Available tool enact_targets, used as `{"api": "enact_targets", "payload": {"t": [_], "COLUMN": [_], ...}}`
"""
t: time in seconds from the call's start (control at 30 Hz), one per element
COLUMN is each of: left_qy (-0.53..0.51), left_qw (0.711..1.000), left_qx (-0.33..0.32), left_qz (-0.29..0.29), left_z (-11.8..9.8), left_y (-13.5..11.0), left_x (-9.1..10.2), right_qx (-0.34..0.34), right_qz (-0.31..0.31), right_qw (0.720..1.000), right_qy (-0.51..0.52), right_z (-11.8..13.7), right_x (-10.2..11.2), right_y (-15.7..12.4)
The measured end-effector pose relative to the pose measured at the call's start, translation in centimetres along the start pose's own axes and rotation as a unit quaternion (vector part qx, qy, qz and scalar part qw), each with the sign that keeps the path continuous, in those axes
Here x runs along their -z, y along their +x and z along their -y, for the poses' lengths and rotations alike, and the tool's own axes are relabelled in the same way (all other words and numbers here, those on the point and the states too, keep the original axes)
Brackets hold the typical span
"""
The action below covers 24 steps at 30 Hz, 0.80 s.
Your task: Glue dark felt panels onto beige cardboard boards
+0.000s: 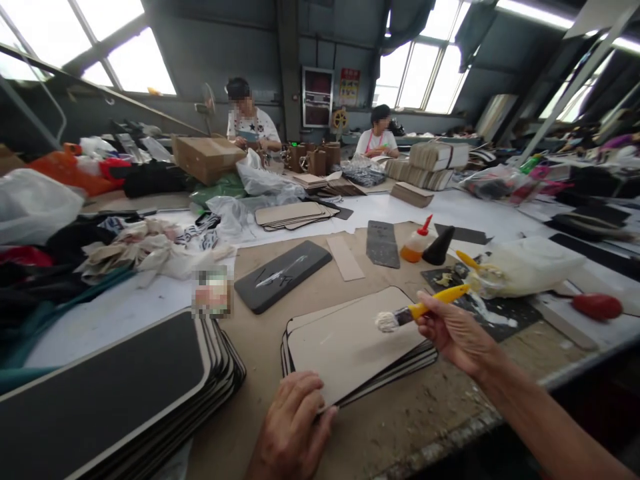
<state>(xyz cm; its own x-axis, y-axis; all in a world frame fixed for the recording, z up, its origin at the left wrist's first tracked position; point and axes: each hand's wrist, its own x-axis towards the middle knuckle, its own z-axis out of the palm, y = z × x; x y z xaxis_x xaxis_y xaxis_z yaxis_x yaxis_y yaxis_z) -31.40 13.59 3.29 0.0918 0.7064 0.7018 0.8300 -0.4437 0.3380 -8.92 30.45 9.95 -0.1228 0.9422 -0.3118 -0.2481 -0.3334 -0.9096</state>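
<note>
Yellow-handled, its bristles thick with white paste, a brush (414, 311) is clenched in the right hand (453, 330) in the head view. Its bristle end points left of the grip, over a stack of beige panels (345, 340) with dark edges; whether the bristles touch the top panel I cannot tell. Nearer than the grip and to its left, the left hand (293, 427) lays its fingers on the near corner of that stack; whether they also pinch it does not show.

Just right of the brush grip, a dark sheet (515, 320) smeared with white lies beside a translucent container (540, 265), with a second yellow handle (467, 260) at its mouth. Farther right is a red handle (597, 306). Beyond the grip stand a red-tipped bottle (414, 245) and a black cone (439, 246), side by side. Well left of the grip rests a stack of dark panels (115, 393) with pale borders; between the two stacks, farther back, is a marked dark board (283, 277). Two people (253, 123) sit far beyond.
</note>
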Motion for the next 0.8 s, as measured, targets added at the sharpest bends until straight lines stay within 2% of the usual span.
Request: {"api": "enact_targets", "payload": {"t": [0.07,0.13,0.27,0.37,0.53,0.6,0.67,0.8], "left_qy": [-0.041,-0.053,-0.009,0.013,0.022,0.015,0.009,0.014], "left_qw": [0.999,0.999,0.999,0.996,0.997,0.998,0.998,0.995], "left_qx": [0.003,-0.008,-0.042,-0.067,-0.076,-0.067,-0.067,-0.074], "left_qz": [-0.003,0.000,0.027,0.058,0.021,0.001,-0.022,-0.068], "left_z": [-0.3,-0.5,0.0,0.8,1.7,1.9,2.1,2.5], "left_y": [0.6,1.0,1.4,1.1,0.3,0.2,0.1,-0.2], "left_x": [-0.1,-0.3,-0.5,-0.8,-1.7,-2.1,-2.4,-3.0], "right_qx": [-0.046,-0.061,-0.027,-0.019,-0.023,-0.013,0.019,0.107], "right_qz": [-0.007,-0.004,0.061,0.067,0.081,0.080,0.054,-0.059], "right_qw": [0.998,0.997,0.998,0.997,0.994,0.991,0.988,0.971], "right_qy": [0.040,0.045,-0.001,-0.032,-0.073,-0.107,-0.147,-0.204], "right_z": [-0.8,-1.5,-2.7,-3.8,-6.0,-6.5,-6.6,-4.9], "right_x": [-3.0,-4.5,-6.3,-7.8,-10.4,-10.5,-9.6,-5.5], "right_y": [-0.5,-0.9,-1.3,-1.7,-2.4,-2.0,-1.0,2.3]}}
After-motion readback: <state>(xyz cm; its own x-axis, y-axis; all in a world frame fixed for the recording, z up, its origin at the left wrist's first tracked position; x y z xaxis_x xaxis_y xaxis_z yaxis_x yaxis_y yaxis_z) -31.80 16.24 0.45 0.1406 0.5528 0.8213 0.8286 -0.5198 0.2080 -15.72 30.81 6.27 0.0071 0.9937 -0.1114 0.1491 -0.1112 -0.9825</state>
